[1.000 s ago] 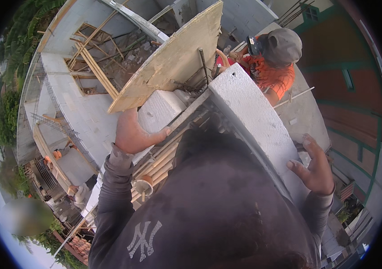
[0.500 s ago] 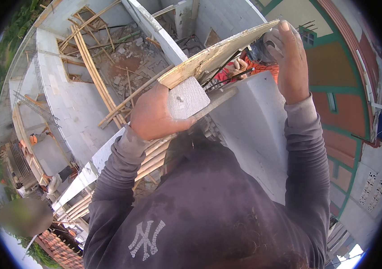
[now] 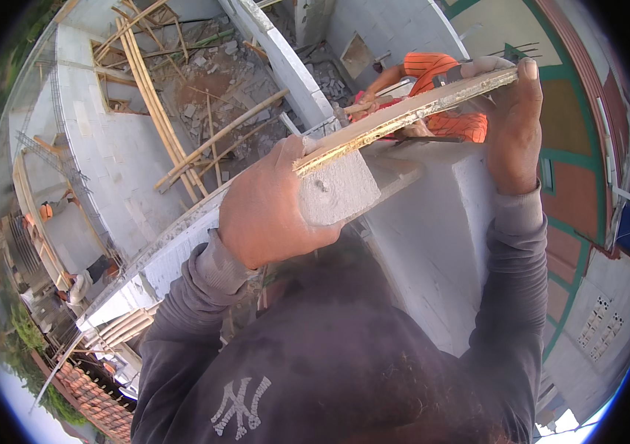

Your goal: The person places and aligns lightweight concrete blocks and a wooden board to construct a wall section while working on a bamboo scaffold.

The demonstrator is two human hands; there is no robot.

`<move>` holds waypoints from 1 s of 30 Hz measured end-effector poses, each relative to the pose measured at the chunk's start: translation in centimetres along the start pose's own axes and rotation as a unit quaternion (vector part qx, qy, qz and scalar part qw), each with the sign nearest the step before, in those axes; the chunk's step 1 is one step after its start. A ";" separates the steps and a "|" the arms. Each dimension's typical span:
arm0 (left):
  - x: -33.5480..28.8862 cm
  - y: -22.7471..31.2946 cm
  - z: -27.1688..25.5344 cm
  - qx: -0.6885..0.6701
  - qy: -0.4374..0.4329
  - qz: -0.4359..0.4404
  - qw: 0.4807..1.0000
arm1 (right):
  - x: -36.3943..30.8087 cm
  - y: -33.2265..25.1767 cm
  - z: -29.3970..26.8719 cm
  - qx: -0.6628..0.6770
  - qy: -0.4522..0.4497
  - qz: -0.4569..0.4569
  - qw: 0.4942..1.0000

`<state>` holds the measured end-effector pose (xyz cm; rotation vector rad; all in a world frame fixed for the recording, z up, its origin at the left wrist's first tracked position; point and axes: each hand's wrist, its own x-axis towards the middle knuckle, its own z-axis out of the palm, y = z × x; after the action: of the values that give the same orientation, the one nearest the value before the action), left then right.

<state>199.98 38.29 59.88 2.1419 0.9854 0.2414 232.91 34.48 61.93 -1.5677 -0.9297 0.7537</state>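
A pale block wall (image 3: 100,148) was set along the left of the scene. A large pale block (image 3: 433,214) was positioned at the right, nearer than the board, and an orange-clad co-worker (image 3: 433,65) was partly screened on the far side. Between the two hands, a thin wooden board (image 3: 403,120) was presented almost edge-on, its visible long axis directed from near left to far right. A smaller pale block (image 3: 341,192) was located just below the board's near-left end, its squarish face turned toward the near side. That end of the board and the small block were spanned together by the left hand (image 3: 270,200), with the thumb laid under the block; whether the block's weight was borne there could not be determined. The far-right end of the board was clasped by the right hand (image 3: 516,129), its thumb pointed upward at the corner. The small block was thus placed immediately right of the left hand, the nearer of the two.
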 end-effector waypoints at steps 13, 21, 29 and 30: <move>0.3 -0.7 0.6 -0.028 0.009 0.024 0.999 | -0.1 -0.1 0.1 -0.010 -0.009 -0.024 1.000; 0.8 -0.1 0.3 0.005 0.033 0.086 0.996 | 0.3 0.9 -0.8 -0.018 -0.049 -0.077 0.996; 0.8 0.4 0.2 0.000 0.026 0.061 0.998 | -0.7 -3.5 2.7 0.141 0.037 0.063 0.987; 0.8 0.6 0.2 -0.003 0.027 0.057 0.998 | -0.7 -3.4 2.6 0.140 0.033 0.056 0.988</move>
<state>200.99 38.52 60.03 2.2001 0.8926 0.3599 229.76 35.37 64.77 -1.3961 -0.6595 0.8669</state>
